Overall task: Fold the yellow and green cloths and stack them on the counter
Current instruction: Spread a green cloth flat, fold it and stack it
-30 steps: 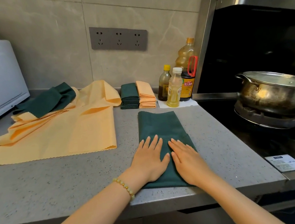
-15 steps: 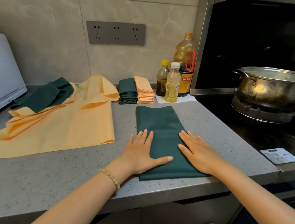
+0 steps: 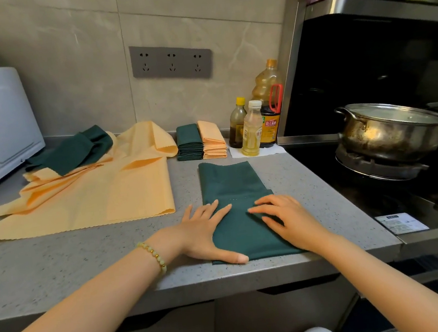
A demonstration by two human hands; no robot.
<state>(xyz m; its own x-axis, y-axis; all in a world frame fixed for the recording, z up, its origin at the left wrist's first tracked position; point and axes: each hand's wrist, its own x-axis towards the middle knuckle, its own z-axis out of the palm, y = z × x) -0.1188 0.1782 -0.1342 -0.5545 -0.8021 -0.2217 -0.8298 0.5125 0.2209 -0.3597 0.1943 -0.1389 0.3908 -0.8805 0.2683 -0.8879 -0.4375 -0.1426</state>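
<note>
- Green cloth (image 3: 229, 183) laid lengthwise on counter (image 3: 86, 260), near front edge, partly folded.
- Left hand (image 3: 206, 230) and right hand (image 3: 286, 218) pressed flat on it, fingers spread, nothing pinched.
- Step judged: crease being smoothed; for next fold, an end must be pinched and brought over.

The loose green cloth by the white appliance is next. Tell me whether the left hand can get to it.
Probably yes. The left hand holds nothing, and the loose green cloth lies uncovered atop the yellow cloths; only those flat cloths lie between.
</note>
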